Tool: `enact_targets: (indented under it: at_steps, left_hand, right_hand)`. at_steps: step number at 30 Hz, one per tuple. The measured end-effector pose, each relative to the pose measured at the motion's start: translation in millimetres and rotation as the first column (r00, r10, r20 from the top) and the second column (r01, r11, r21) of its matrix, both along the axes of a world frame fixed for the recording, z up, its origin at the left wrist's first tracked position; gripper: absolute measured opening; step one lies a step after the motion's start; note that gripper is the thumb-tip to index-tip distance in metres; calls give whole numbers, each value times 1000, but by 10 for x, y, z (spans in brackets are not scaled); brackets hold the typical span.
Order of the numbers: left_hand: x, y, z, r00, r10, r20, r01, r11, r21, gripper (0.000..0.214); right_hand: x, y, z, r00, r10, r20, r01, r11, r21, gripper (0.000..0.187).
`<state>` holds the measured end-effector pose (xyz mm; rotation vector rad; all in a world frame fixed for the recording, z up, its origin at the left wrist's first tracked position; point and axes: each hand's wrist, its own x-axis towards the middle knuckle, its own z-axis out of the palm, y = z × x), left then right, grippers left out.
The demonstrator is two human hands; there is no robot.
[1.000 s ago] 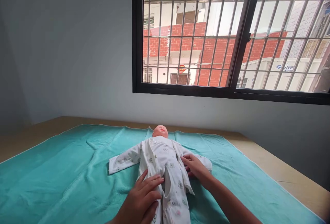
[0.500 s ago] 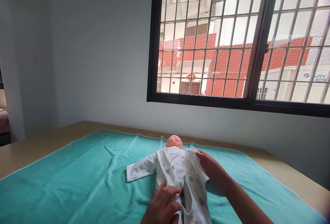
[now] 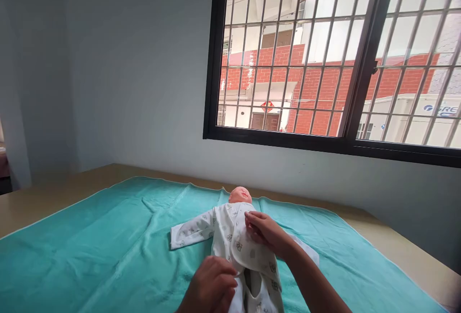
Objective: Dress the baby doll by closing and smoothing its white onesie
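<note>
Plainly at the middle of things lies a small plastic baby doll (image 3: 240,194), on its back and dressed in a white cotton romper printed with small grey figures (image 3: 228,236). Beneath the doll is a wide teal fleece blanket (image 3: 108,250), spread with a few creases over a pale wooden worktop (image 3: 65,190), whose bare edge shows past the blanket beyond the doll's head and out to both sides.

The right hand (image 3: 265,232) rests on the doll's chest. Its fingers (image 3: 252,219) are pressed together in a pinch on the rounded front flap of the romper, which is drawn across the doll's body just below the neck. The left hand (image 3: 212,286) sits lower, at the doll's hip, nearer the camera; its fingers (image 3: 227,274) are bent and close together on the romper's cloth, though whether they grip it or only press it down cannot be told.

One empty sleeve (image 3: 189,230) stretches flat on the blanket out from the doll's shoulder on the left hand's side. Behind the doll's head rises a plain grey wall (image 3: 137,73), and above the doll is a black-framed barred window (image 3: 211,63), with red brick showing outside.
</note>
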<state>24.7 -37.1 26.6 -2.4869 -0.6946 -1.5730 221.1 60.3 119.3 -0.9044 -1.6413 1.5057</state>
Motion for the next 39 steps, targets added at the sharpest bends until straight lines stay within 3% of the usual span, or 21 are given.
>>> enact_targets:
  at_steps: [3, 5, 8, 10, 12, 17, 20, 23, 27, 31, 33, 39]
  left_hand:
    - [-77, 12, 289, 972, 139, 187, -86, 961, -264, 15]
    - [-54, 179, 481, 915, 309, 258, -168, 876, -453, 19]
    - [38, 623, 702, 884, 423, 197, -201, 727, -657, 29]
    - [103, 957, 773, 861, 488, 144, -239, 638, -732, 33]
    - [157, 1240, 781, 852, 510, 115, -247, 586, -772, 30]
    - [227, 1551, 658, 884, 454, 111, -187, 561, -807, 14]
    - [246, 1563, 621, 869, 460, 182, -133, 571, -810, 16]
    - [295, 1559, 652, 860, 428, 279, -29, 586, -810, 22]
    - [389, 1554, 696, 843, 349, 409, 137, 596, -791, 28]
    - [379, 1551, 647, 801, 318, 507, 281, 548, -788, 31]
    - [333, 1561, 604, 771, 334, 543, 335, 512, -791, 34]
    - [244, 1621, 514, 679, 412, 608, 426, 454, -782, 35]
  right_hand:
    - [107, 99, 63, 992, -72, -100, 73, 997, 8, 39]
    - [107, 175, 37, 978, -208, -18, 209, 970, 127, 33]
    - [14, 232, -116, 860, -443, 252, 305, 844, 441, 22]
    - [-59, 219, -235, 745, -552, 375, 262, 758, 597, 17]
    - [-102, 192, -312, 673, -596, 438, 204, 719, 664, 14]
    - [-78, 199, -339, 695, -549, 465, 217, 776, 592, 19]
    - [-49, 244, -347, 734, -531, 423, 272, 801, 533, 41]
    - [-41, 287, -347, 740, -524, 422, 271, 807, 525, 35]
    - [-81, 384, -241, 685, -513, 517, 208, 818, 536, 42]
    - [-203, 533, -37, 546, -453, 705, 75, 864, 497, 46]
    - [-275, 592, 41, 513, -449, 732, 70, 872, 485, 46]
    - [-315, 696, 72, 576, -411, 707, 77, 888, 453, 31]
